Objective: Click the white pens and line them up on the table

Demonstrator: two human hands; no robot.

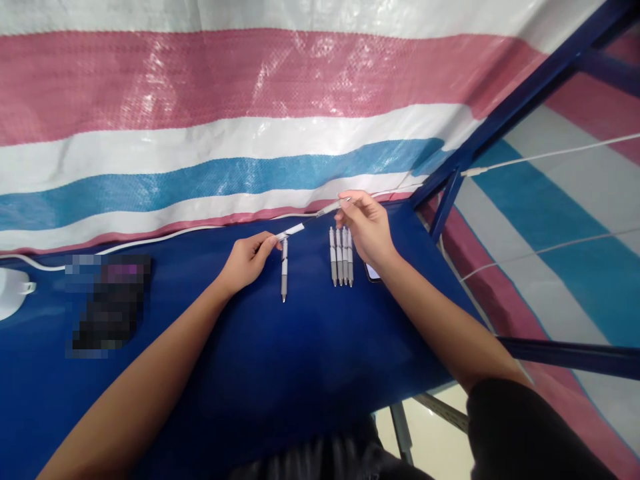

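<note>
My left hand (249,261) is closed around a white pen barrel (295,230), which points up and right. Between the fingertips of my right hand (369,225) is another pen part (329,209), pale, with a thin dark refill (310,219) sticking out toward the barrel's end. Whether the refill tip touches the barrel I cannot tell. Just below the left fingers a white and grey pen (285,272) lies on the blue table, tip toward me. Several similar pens (341,259) lie side by side in a row beneath my right hand.
A phone (373,273) shows partly behind my right wrist. On the left of the blue table (280,373) are a blurred dark object (113,303) and a white device (13,293) with a cable. Striped sheeting (225,180) hangs behind; a blue metal frame (453,177) stands at right.
</note>
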